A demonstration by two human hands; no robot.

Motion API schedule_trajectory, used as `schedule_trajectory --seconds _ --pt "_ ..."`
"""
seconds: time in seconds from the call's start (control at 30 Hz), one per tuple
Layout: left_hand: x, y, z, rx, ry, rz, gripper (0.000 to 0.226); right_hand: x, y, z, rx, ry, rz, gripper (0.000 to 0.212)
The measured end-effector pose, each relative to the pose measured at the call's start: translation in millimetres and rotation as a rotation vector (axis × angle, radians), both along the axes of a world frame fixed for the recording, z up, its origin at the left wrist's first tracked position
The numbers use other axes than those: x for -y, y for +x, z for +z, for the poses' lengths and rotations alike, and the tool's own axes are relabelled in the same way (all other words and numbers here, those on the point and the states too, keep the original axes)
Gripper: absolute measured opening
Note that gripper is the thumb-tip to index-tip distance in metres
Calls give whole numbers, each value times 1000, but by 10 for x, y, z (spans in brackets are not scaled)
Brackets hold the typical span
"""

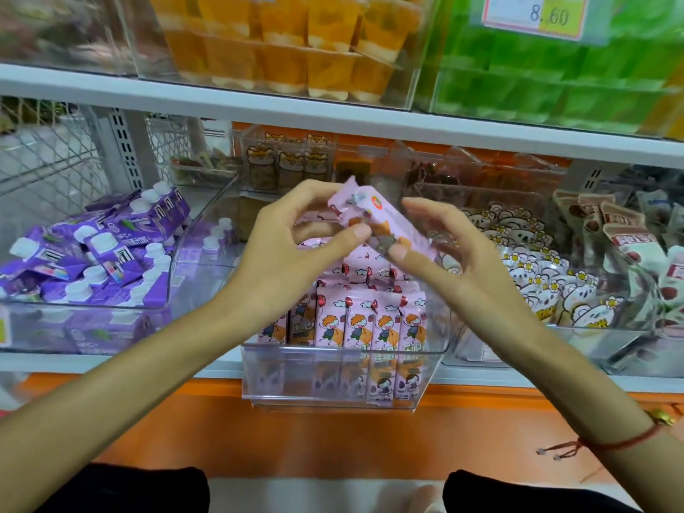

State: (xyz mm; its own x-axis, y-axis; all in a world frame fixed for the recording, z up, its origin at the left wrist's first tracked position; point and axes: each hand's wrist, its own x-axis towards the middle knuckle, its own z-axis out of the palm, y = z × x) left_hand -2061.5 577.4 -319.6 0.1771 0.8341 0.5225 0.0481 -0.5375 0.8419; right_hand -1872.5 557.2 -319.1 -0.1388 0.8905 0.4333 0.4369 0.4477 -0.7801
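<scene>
A small pink snack packet [374,212] with a cartoon print is held up in front of the middle shelf. My left hand [292,249] pinches its left end between thumb and fingers. My right hand [448,253] pinches its lower right end with the thumb in front. Below them a clear plastic bin [344,368] sticks out over the shelf edge, with several matching pink packets [355,320] standing upright in rows.
A clear bin of purple spouted pouches [92,253] sits to the left. White cartoon packets [547,275] and dark red-and-white packets [629,235] fill bins to the right. Orange jelly cups [296,42] and green packs [555,75] are on the upper shelf, under a price tag [536,14].
</scene>
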Motion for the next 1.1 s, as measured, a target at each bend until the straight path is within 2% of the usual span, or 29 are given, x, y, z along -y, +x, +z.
schedule_trajectory --seconds 0.07,0.1,0.2,0.33,0.4,0.5,0.6,0.77,0.9,1.03,1.1 --pt "-4 87 6 -69 69 -4 30 -9 -12 9 197 178 -59 44" --pt "-29 124 16 -90 84 -26 30 -27 -15 12 225 245 -96 39" --pt "-282 159 87 -225 81 -83 45 -119 67 37 134 334 -241 30" --pt "-905 221 140 -614 -23 54 39 -312 249 46 -247 226 -313 31" --pt "-1136 352 92 -794 -92 86 40 -426 295 14 -277 169 -319 38" --pt "-1311 519 -27 -1017 -165 71 40 -588 314 -25 -284 147 -211 45" --pt "-1383 537 -89 -1219 -147 63 41 -747 348 -51 -233 142 -155 47" --pt "-1359 422 -131 -1245 28 30 39 -991 274 -16 -128 96 -165 41" --pt "-1318 338 -204 -1251 26 11 42 -1280 163 39 89 20 -188 19" --pt "-1322 345 -177 -1268 -12 -17 43 -1539 90 102 266 -80 -69 51" --pt "-1337 340 -145 -1221 -33 -25 41 -1629 68 125 373 -114 -53 59"
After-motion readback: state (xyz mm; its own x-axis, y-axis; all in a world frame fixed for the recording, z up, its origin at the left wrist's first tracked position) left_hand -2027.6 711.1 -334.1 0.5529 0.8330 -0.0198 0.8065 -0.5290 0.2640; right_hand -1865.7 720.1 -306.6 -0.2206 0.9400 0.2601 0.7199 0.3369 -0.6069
